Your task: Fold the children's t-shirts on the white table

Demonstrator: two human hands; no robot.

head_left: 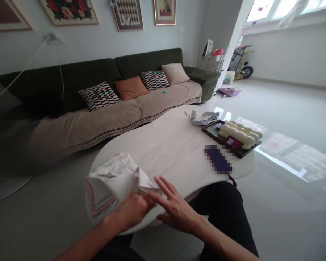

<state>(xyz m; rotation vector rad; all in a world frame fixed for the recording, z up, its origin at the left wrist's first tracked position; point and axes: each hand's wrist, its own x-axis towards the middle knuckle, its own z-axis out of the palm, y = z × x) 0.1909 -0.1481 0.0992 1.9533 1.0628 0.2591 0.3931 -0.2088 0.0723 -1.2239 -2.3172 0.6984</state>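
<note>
A crumpled white cloth (122,181), perhaps a garment, lies at the near left end of the white table (174,141). My left hand (139,206) is closed on its near right corner, where a flap of the fabric stands up. Beside it my right hand (176,206) has its fingers spread, the fingertips close to the flap and to my left hand. Whether they touch the cloth I cannot tell. Under the cloth's left side shows a folded piece with a pink edge (91,199).
At the table's right end are a dark tray (241,154) with a cream, puffy tissue holder (240,135), a plastic bag (205,118), and a blurred-out dark blue rectangular object (218,159). A green sofa (149,61) with cushions runs behind the table. My knees are below its near edge.
</note>
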